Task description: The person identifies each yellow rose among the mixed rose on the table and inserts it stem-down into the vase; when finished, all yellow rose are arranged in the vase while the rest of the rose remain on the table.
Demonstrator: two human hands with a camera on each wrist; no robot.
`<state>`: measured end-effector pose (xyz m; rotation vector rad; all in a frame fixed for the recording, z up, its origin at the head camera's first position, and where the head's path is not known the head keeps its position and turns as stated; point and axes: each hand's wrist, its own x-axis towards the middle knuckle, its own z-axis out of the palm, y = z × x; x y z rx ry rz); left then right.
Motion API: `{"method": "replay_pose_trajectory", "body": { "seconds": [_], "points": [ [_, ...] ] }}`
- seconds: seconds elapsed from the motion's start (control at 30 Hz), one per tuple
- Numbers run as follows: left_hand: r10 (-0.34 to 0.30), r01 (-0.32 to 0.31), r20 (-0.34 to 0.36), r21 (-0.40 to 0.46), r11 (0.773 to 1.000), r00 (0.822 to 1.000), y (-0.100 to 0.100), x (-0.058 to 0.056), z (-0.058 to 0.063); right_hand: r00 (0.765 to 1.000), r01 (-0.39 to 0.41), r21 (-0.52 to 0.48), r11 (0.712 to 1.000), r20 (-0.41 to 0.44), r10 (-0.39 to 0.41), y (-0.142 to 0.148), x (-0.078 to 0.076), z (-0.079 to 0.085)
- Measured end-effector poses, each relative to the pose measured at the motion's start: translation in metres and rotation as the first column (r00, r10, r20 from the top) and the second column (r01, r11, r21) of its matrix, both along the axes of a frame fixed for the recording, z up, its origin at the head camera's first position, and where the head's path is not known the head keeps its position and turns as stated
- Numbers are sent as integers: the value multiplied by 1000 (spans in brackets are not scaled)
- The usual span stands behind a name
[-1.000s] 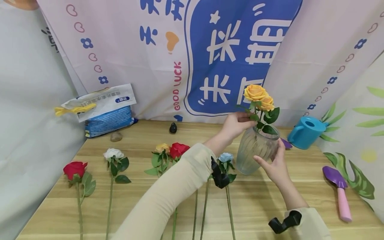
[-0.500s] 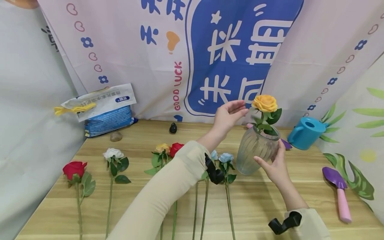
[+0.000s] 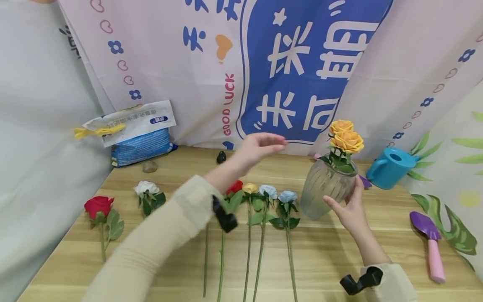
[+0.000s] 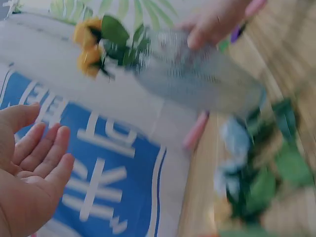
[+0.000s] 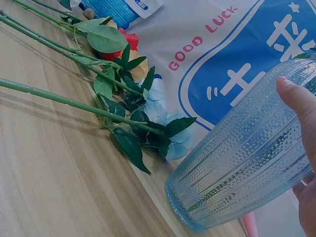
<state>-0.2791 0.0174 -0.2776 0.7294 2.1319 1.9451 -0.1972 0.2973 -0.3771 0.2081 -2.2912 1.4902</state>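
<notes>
My right hand (image 3: 351,212) holds a ribbed clear glass vase (image 3: 320,191) by its right side, thumb toward the front. The vase leans slightly on the wooden table. Two yellow roses (image 3: 347,141) stand in it, blooms above the rim; a stem shows through the glass in the right wrist view. Left of the vase, my left hand (image 3: 258,149) is in the air, apart from the flowers; its fingers are loosely extended and hold nothing in the left wrist view. Below it lie a red rose (image 3: 235,187), a yellow rose (image 3: 250,188) and two blue roses (image 3: 287,196).
A red rose (image 3: 99,206) and a white rose (image 3: 146,188) lie at the left, partly behind my left sleeve. Behind them stands a blue-and-white packet (image 3: 141,144) with a yellow clip. At right are a blue watering can (image 3: 390,168) and a purple-and-pink toy shovel (image 3: 432,239).
My left hand has let go of the yellow roses and moved left, away from the vase. The roses have settled lower in the vase. My right hand keeps its hold.
</notes>
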Motion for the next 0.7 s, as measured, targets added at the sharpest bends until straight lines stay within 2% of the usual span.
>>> {"method": "replay_pose_trajectory", "body": {
  "seconds": [0.1,0.2,0.33,0.43,0.6,0.7],
  "points": [
    [47,-36,62,-165,986,997,-58,4,-10,1000,1,8,1000,6,-1,-1,0,-1],
    [106,-58,146,-297,953,984,-109,9,-30,1000,3,8,1000,-2,-3,-1,1,-1],
    [125,-21,256,-374,927,959,-152,17,-60,1000,6,6,1000,-14,-6,0,2,2],
    [118,33,322,-428,903,939,-168,27,-84,1000,12,5,1000,-8,-12,0,3,3],
    [110,130,368,-567,814,923,-164,45,-117,1000,18,7,1000,1,-18,-1,3,2],
    [186,88,358,-627,774,915,-155,50,-127,1000,9,4,1000,9,-9,-2,2,1]
  ]
}}
